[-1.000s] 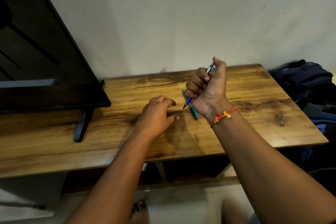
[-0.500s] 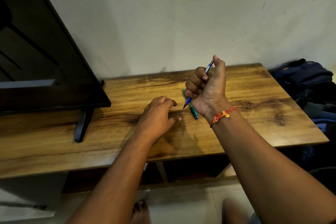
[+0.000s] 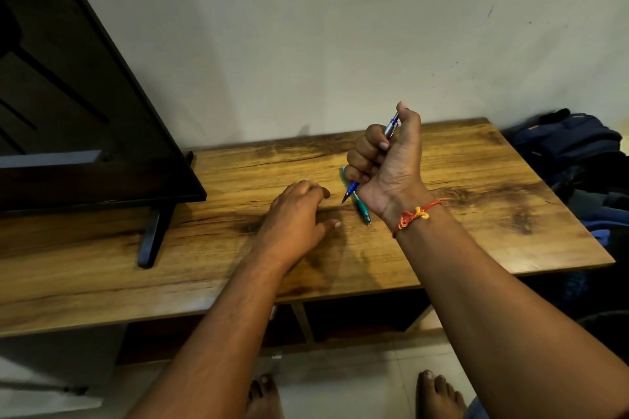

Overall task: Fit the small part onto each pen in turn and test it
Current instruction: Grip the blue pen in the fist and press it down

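My right hand (image 3: 388, 163) grips a blue pen (image 3: 352, 189) in a fist above the wooden table (image 3: 476, 214). The pen's tip points down to the left and my thumb presses on its silver top end. A green pen (image 3: 362, 209) lies flat on the table just under that hand, partly hidden by it. My left hand (image 3: 294, 218) rests on the table to the left of both pens, fingers loosely curled and holding nothing that I can see. The small part is not visible on its own.
A black television (image 3: 85, 112) on a stand leg (image 3: 153, 235) fills the table's left side. Dark blue bags (image 3: 571, 153) lie past the table's right edge. A plain wall runs behind. Bare feet (image 3: 439, 395) stand on the tiled floor below.
My right thumb has pressed a little lower on the blue pen's top. Both hands otherwise stay where they were.
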